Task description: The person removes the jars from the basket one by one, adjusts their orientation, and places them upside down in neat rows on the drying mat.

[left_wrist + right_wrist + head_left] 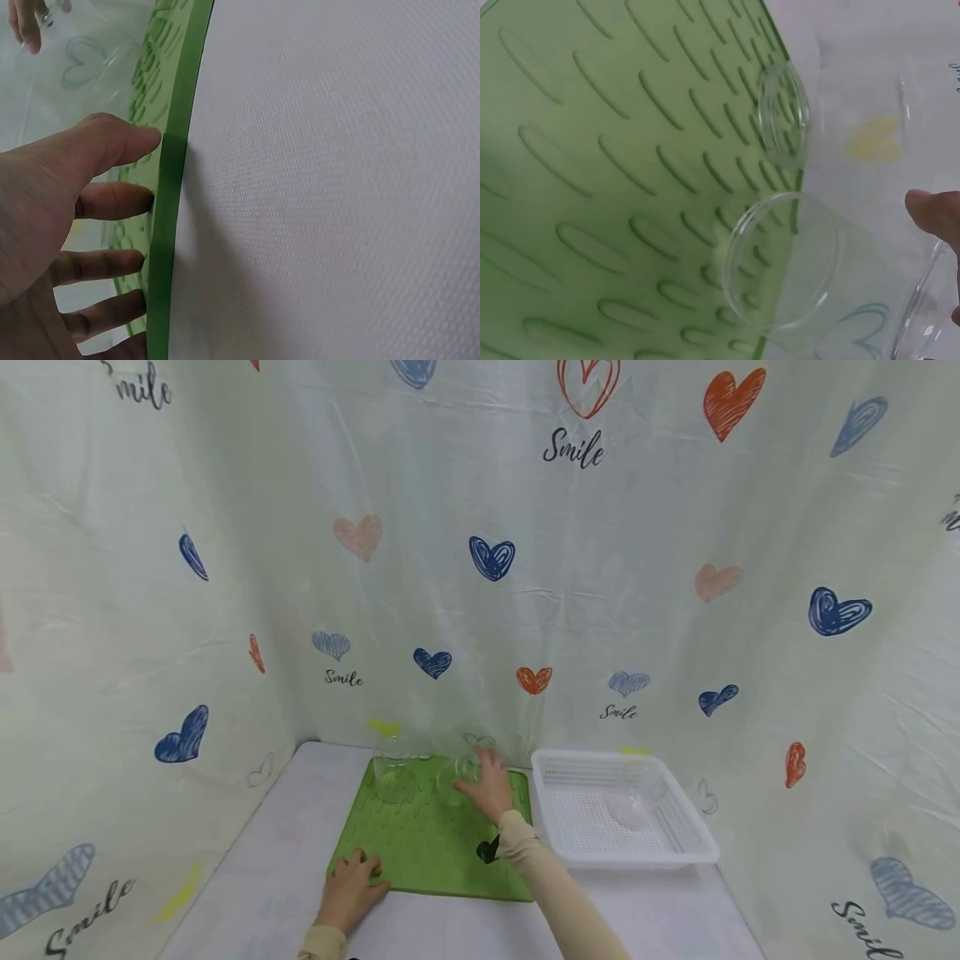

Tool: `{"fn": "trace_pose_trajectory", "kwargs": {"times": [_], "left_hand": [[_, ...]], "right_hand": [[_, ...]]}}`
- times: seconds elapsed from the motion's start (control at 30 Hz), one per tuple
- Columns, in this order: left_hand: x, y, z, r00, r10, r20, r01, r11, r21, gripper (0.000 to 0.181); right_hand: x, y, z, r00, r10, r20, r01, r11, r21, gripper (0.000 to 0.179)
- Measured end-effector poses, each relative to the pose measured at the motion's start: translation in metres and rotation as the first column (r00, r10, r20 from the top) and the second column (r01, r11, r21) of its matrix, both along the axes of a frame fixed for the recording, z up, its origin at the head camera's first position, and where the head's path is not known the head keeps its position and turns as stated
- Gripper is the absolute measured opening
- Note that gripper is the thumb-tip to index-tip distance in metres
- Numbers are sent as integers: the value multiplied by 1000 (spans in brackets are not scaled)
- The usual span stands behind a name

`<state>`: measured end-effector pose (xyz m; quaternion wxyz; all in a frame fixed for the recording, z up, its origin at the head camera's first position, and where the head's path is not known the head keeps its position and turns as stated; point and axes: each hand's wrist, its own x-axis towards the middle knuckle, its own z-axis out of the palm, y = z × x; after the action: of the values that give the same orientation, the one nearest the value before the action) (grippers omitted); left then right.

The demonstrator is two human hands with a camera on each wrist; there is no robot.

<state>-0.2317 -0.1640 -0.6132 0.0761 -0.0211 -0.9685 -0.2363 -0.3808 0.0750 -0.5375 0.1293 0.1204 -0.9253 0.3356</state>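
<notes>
Two clear drinking glasses stand on a green ridged mat (427,852). My right hand (486,787) is at the top of the right glass (448,792). In the right wrist view its thumb lies beside that glass (817,262) near the rim, seemingly just apart from the wall; the other fingers are mostly out of frame. The left glass (393,781) stands a short way off. My left hand (352,889) rests at the mat's front left corner. In the left wrist view its spread fingers lie over the mat's raised edge (171,172).
A white perforated basket (566,860) stands right of the mat, with another clear vessel (630,810) in it. White textured cloth (277,835) covers the table. A curtain (420,485) printed with hearts hangs close behind the mat and along both sides.
</notes>
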Motion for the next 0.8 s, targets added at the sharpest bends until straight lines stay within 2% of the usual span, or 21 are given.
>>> {"fn": "trace_pose_trajectory", "kwargs": {"times": [0.2, 0.4, 0.67, 0.8], "left_hand": [[-2, 0, -1, 999, 1, 36, -1, 1000, 4, 27], [-2, -1, 1, 999, -1, 37, 1, 1000, 13, 27], [-3, -1, -2, 999, 6, 40, -7, 1000, 21, 27], [-3, -1, -3, 999, 11, 33, -12, 1000, 24, 26]], "right_hand": [[-2, -15, -15, 999, -7, -54, 9, 999, 43, 80], [-2, -24, -19, 996, 5, -93, 2, 997, 82, 70], [2, -25, -33, 995, 72, 67, -75, 996, 39, 72], [1, -21, -38, 991, 87, 103, -91, 995, 34, 77]]}}
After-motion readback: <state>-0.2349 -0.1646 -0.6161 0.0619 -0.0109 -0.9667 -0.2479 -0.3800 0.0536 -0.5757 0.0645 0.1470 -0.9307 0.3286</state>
